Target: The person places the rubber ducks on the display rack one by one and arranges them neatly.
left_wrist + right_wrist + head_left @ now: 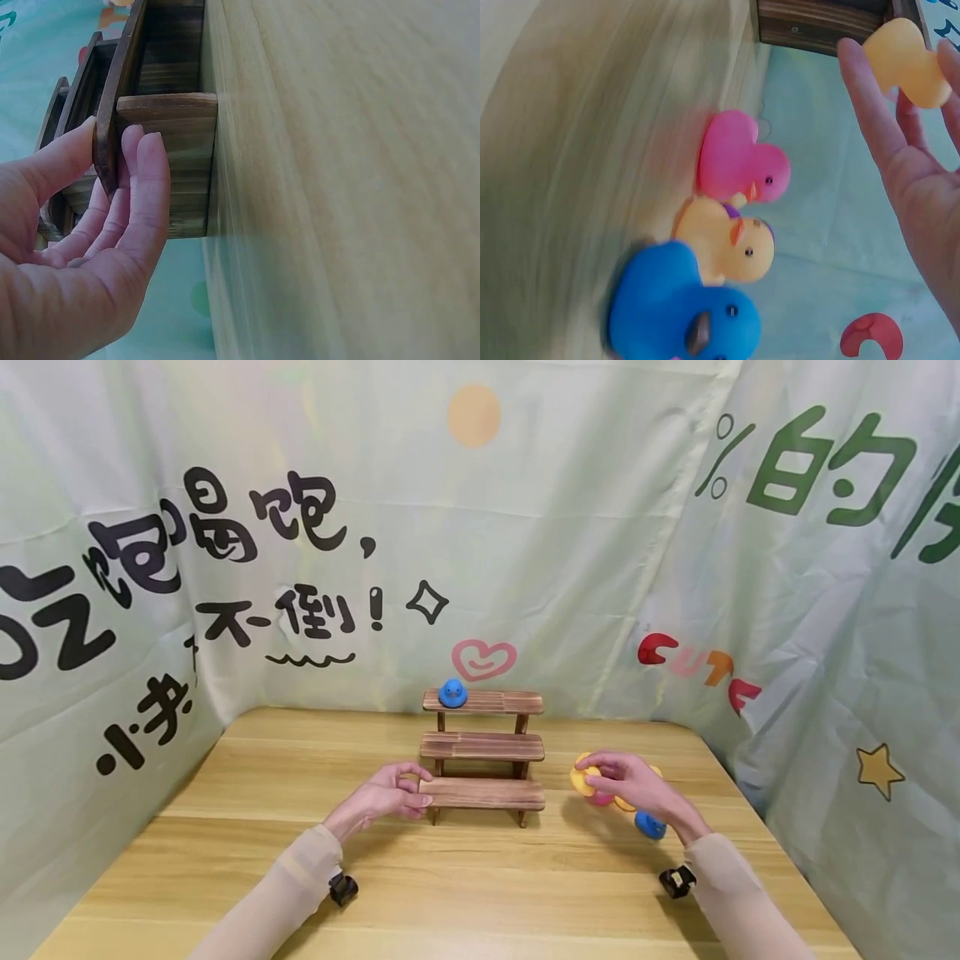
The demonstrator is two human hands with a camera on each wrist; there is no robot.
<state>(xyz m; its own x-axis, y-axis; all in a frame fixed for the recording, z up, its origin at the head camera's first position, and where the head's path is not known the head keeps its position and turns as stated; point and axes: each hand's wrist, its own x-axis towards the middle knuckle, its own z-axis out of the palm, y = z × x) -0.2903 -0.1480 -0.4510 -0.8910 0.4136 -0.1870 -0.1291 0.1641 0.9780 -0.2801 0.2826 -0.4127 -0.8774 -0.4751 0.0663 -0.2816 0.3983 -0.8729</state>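
A small three-tier wooden stand [480,793] stands upright on the table. My left hand [386,795] pinches the left end of its lowest plank, thumb on top and fingers beneath, as the left wrist view [105,150] shows. On the left of the top tier sits a blue rubber duck [452,695]. Right of the stand, my right hand [633,781] holds a yellow rubber duck [907,64] between thumb and fingertips, above the table. Below that hand, a pink duck [739,157], a yellow-orange duck [727,240] and another blue duck [675,307] sit in a row.
The wooden table [420,893] runs back to a printed cloth backdrop [570,568], which hangs behind it and along both sides. Black wrist devices sit below the left [343,889] and right [677,882] sleeves.
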